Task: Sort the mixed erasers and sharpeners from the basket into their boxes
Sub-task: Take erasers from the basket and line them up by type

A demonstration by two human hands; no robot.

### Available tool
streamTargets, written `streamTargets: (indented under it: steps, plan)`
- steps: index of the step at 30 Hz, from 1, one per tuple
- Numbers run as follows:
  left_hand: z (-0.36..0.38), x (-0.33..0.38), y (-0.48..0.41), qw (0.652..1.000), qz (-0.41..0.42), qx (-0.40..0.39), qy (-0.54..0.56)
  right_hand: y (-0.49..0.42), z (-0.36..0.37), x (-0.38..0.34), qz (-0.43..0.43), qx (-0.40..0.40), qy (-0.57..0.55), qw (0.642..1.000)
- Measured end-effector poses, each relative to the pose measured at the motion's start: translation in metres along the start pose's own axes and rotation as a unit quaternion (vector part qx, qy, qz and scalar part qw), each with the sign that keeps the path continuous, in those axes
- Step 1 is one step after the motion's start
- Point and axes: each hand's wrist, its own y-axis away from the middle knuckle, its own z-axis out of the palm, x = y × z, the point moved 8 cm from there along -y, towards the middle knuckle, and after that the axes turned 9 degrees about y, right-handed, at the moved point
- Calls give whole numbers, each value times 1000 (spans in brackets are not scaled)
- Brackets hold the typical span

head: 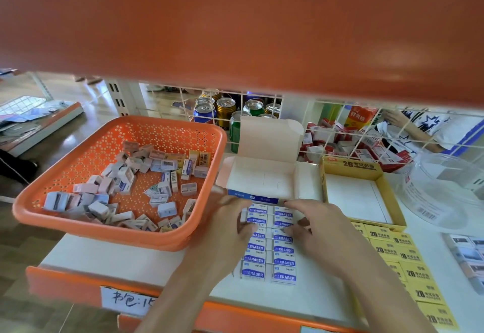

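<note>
Left hand [227, 225], right hand [322, 225]: fingers [293, 203] relaxed, resting on erasers [284, 263], two rows beneath fingertips. Open box [262, 180] just beyond. Erasers likely light, firm, sleeves slick: squeeze rows from outer sides.

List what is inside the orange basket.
The basket holds a loose heap of small erasers and sharpeners. Its near wall hides pieces along the front, and anything beneath the heap is covered.

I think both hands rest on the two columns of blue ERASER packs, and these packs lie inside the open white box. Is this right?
Not quite. The head view shows the blue ERASER packs on the shelf, in front of the open white box, not inside it. The left hand and right hand do rest on them.
</note>
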Motion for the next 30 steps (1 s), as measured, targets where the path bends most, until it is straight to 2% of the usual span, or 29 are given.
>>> streamTargets:
  steps: [5,8,12,15,19,23,28,30]
  plan:
    - [-8,43,12,994,94,0,-64,9,-21,-9,-17,64,37,997]
    - [-32,67,15,984,134,28,-112,12,-30,-23,-35,87,65,993]
    - [-84,63,13,983,120,53,-130,10,-38,-60,-74,101,52,991]
    - [-127,29,5,985,56,64,-152,1,-37,-95,-109,106,46,987]
    - [-163,-28,-8,982,-42,-14,-185,-28,-28,-145,-151,107,53,981]
    - [-175,-85,-34,955,-130,-118,-241,-74,-1,-178,-144,70,84,983]
    - [-162,-107,-73,910,-105,-215,-340,-133,38,-190,-83,-59,187,977]
    - [-149,-104,-84,903,-63,-237,-354,-147,42,-193,-73,-56,230,969]
